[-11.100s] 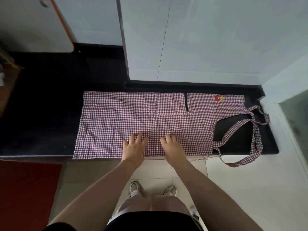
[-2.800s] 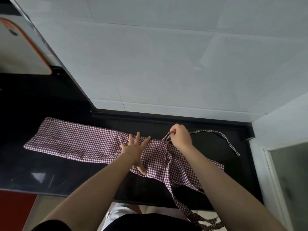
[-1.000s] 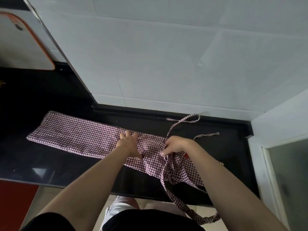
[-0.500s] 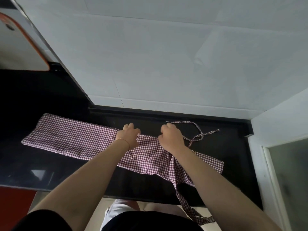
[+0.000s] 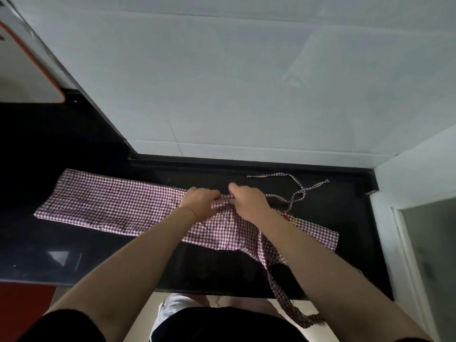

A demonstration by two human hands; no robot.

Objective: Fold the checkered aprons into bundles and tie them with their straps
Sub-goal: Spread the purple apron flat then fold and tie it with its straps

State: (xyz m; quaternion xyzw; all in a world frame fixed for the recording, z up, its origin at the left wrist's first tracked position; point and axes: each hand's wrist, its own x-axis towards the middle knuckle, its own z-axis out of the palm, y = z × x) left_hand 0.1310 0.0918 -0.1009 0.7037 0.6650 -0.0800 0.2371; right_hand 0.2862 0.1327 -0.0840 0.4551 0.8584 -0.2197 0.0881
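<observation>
Apron: maroon-and-white checkered cloth apron (image 5: pixel 118 206) folded into a long strip across black stone counter (image 5: pixel 74 255).
Hands: left hand (image 5: pixel 201 202), right hand (image 5: pixel 249 201) both grip its far edge mid-strip.
Strap: thin checkered strap (image 5: pixel 296 191) at 2 o'clock.
Logo: red-yellow patch (image 5: pixel 291 219), unreadable.

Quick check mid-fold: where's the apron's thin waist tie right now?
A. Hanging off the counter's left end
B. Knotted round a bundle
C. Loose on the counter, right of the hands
C: the thin waist tie lies slack on the black counter, right of both hands.
</observation>
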